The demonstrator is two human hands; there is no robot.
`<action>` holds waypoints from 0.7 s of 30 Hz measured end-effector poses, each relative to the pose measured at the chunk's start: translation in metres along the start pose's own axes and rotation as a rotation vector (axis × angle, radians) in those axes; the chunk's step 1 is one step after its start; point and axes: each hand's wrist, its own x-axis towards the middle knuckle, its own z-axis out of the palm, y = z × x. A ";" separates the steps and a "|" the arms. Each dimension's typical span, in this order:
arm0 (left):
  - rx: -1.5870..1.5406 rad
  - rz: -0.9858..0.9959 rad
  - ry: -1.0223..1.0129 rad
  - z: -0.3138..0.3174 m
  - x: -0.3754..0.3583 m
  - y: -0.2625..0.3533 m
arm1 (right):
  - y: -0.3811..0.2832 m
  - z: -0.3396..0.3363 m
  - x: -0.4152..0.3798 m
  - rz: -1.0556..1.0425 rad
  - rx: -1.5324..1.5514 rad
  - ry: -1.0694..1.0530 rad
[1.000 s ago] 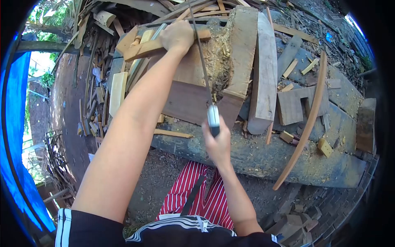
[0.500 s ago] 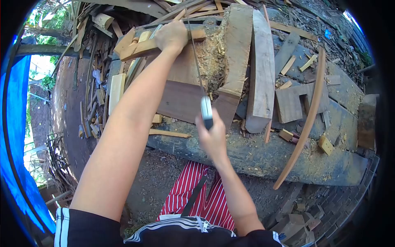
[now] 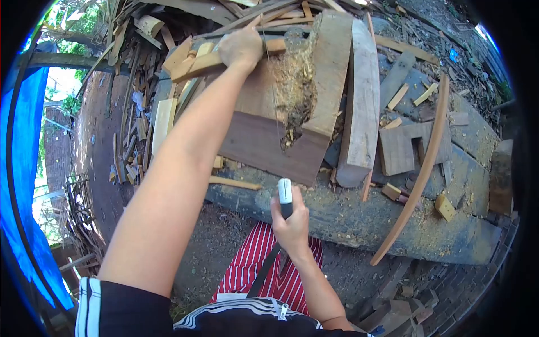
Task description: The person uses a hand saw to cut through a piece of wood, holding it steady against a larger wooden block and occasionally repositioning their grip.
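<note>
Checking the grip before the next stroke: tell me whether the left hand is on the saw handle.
No: the left hand presses a wood strip at the block's far end, while the right hand holds the saw handle.

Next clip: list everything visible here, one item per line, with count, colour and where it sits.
saw: one, thin dark blade with pale and black handle, running from the right hand up across the block
wood block: one, brown, centre of the bench, sawdust on top
wood strip: one, tan, lying across the block's far end
bench slab: one, grey, dusty, under everything
thick plank: one, pale grey, right of the block
curved strip: one, reddish brown, right side
offcuts: many, tan, piled left and behind
tarp: one, blue, far left
left hand: pressing the wood strip
right hand: gripping the saw handle
</note>
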 end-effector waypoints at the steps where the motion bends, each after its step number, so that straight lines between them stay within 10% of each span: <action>1: 0.000 -0.003 -0.030 0.000 0.001 -0.003 | -0.004 -0.006 0.000 0.038 0.025 -0.014; 14: 0.043 0.040 -0.002 -0.002 0.001 0.000 | -0.031 -0.004 0.088 0.016 -0.036 -0.045; 21: 0.005 -0.041 -0.068 -0.005 0.001 0.000 | -0.009 -0.026 -0.007 0.014 0.011 -0.036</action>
